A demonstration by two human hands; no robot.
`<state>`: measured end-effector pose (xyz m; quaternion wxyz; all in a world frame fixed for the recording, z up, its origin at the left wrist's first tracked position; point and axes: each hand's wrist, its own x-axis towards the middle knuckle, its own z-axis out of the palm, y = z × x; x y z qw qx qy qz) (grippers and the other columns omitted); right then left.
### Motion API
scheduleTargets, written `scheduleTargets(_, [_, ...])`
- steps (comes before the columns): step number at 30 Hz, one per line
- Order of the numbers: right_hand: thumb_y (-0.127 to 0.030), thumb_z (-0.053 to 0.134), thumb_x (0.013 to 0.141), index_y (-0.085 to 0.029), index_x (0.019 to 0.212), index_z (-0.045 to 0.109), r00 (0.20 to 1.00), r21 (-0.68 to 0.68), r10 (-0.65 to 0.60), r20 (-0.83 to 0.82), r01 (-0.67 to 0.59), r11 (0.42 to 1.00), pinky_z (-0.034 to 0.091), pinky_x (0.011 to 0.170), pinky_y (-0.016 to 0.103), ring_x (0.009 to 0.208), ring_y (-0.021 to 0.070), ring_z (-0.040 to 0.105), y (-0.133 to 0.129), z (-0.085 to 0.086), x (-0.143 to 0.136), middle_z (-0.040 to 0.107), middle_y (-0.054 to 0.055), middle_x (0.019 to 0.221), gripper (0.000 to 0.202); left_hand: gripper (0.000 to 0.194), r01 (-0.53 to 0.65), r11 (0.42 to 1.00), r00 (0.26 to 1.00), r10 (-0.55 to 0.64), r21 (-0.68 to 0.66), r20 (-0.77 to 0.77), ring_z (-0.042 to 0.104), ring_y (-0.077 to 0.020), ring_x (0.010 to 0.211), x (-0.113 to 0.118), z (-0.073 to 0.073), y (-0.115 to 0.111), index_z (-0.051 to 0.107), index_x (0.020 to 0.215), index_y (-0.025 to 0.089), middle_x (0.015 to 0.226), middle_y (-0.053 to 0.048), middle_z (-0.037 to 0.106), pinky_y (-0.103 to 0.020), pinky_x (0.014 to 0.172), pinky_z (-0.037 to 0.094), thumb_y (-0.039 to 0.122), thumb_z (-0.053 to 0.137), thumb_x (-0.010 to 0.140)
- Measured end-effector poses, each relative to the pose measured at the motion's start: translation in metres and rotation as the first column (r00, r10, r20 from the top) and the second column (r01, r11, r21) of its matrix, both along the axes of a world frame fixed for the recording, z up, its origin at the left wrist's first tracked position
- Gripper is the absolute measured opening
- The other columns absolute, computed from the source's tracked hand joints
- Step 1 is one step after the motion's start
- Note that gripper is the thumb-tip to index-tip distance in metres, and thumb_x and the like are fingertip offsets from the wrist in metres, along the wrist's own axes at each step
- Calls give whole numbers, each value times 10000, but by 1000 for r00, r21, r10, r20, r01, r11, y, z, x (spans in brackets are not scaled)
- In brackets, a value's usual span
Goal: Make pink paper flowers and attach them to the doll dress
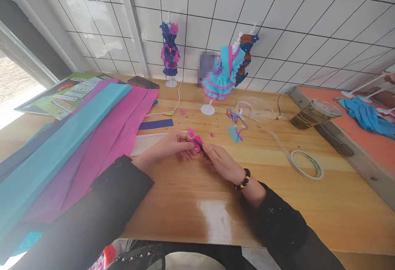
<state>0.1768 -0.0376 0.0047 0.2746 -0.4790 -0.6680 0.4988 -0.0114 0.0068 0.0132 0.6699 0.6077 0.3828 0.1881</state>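
Between the fingertips of my left hand is a small piece of bright pink crepe paper, with several petal-like lobes. My right hand is closed around a slim dark metal tool; whether it is tweezers or small scissors I cannot tell. Its tip meets the pink paper, just above the wooden table. A strip of white paper lies beside my left hand, and a dark blue strip lies behind it. Small pink scraps are scattered beyond my hands.
Crepe paper sheets cover the left side. Against the tiled wall stand small dress forms in a blue-and-pink paper dress and a turquoise one. To the right are a tape roll, a drink cup and an orange surface.
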Motion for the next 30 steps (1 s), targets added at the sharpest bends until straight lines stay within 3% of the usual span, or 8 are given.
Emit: scheduleTargets(30, [-525,241,899,-190,675,426,1000,35,-12,19,11,999,255,478,232,506,95,297,0,-1,0,354,-31,590,443,346,-56,998,997,57,-6,51,645,-157,694,-2,-1,0,667,832,140,826,-96,697,-193,496,468,466,593,743])
